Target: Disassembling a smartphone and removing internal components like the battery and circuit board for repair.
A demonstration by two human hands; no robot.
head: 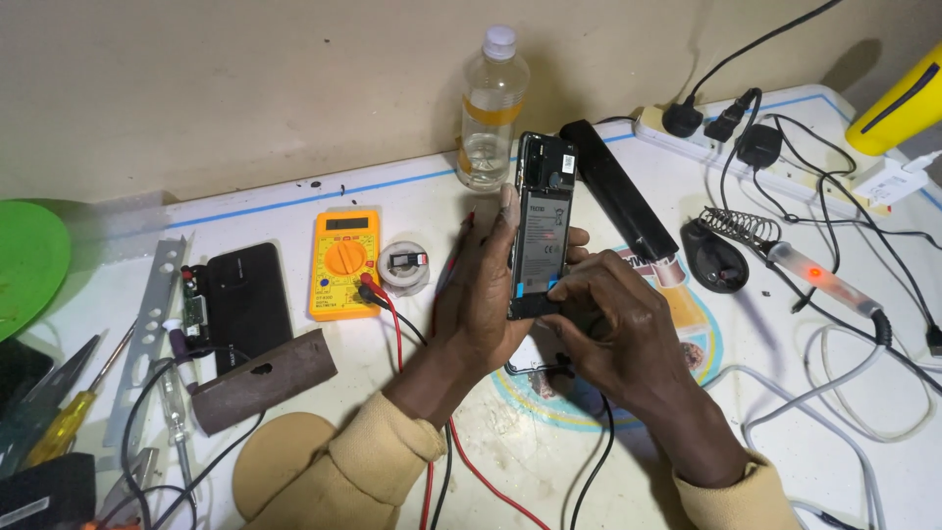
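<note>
From the head view, we hold a slim black mobile phone with its back cover removed (539, 221) upright above the middle of the white worktop (422, 196). Our left hand (481, 294) is wrapped around the phone's left edge and back, gripping it. Our right hand (608, 319) is closed at the phone's lower end, fingertips pinching or pressing there; whether it grips a separate small part we cannot tell.

As we judge it, the phone is already opened: the back is off and the grey battery with its label (543, 231) sits exposed in its bay, the label a pale rectangle filling the middle of the body with a small blue tab near its lower left. The work on the lower end looks unfinished, and the cover is not back on.

Around it: a yellow digital multimeter with an orange dial (344, 263) lies left of the hands, its red and black test leads (392, 319) trailing under our wrists. Beside it sits a small round clear tub (404, 263). A clear plastic bottle with a yellow band label (493, 108) stands behind the phone by the wall. A long black bar-shaped device (618, 191) lies just right of the phone. A soldering iron with a lit red lamp (819, 275) rests to the right, near its coiled wire stand (731, 228). A second black phone (245, 299) lies far left.
</note>
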